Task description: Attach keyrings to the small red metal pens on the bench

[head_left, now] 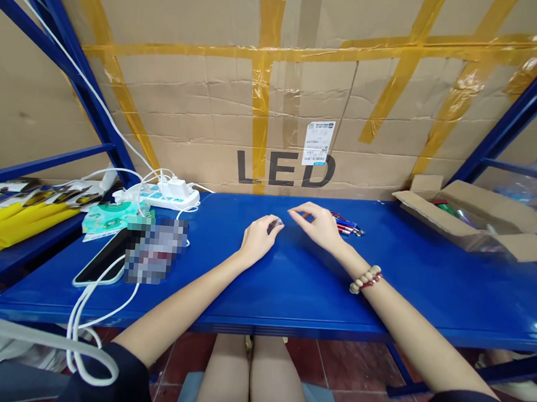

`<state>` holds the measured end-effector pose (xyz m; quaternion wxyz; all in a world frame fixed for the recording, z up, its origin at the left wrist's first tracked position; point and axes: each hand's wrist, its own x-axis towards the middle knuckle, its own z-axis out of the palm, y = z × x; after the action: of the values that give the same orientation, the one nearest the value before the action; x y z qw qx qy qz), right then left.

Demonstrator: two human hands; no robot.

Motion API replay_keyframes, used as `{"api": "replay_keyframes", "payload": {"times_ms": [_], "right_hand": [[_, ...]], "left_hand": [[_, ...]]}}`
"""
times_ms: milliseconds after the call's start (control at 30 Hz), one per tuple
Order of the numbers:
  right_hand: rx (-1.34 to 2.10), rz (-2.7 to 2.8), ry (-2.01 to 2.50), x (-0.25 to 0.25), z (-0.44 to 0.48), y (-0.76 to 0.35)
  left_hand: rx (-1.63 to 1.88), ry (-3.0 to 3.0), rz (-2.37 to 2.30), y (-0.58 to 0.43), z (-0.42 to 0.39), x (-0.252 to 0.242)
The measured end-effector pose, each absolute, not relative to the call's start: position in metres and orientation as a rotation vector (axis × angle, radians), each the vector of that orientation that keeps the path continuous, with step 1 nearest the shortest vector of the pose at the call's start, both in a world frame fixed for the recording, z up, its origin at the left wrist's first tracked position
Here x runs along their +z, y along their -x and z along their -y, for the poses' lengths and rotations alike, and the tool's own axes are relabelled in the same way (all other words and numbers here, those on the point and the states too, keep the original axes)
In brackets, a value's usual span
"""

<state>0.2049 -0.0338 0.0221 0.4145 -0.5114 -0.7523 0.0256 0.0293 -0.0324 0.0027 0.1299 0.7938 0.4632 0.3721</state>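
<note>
Near the middle of the blue table (224, 296), my left hand (260, 236) is closed, with a small shiny piece (276, 224) between thumb and fingers. Most of that piece is hidden, so its kind cannot be made out. Just to its right and slightly apart, my right hand (320, 227) has thumb and fingertips pressed together; whatever they pinch, if anything, is too small to name. Behind the right hand lie several slim red and blue metallic pens (349, 225), partly covered by it. A bead bracelet (365, 280) circles my right wrist.
On the left are a white power strip (176, 197) with plugs, a phone (106, 259), a green packet (113, 217), a blurred item (157, 251) and loose white cables (77, 319). An open cardboard box (471, 223) stands at right. Taped cardboard (201, 109) backs the table.
</note>
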Motion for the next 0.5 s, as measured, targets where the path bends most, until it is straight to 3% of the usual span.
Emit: {"api": "replay_keyframes", "payload": {"times_ms": [300,500], "right_hand": [[-0.308,1.852,2.142,0.003,0.015,-0.256],[-0.392,1.935,2.188,-0.002,0.012,-0.258]], "left_hand": [[1.086,-2.278,-1.364,-0.031,0.038,0.006],[1.075,-2.317,-1.356,-0.030,0.040,0.006]]}}
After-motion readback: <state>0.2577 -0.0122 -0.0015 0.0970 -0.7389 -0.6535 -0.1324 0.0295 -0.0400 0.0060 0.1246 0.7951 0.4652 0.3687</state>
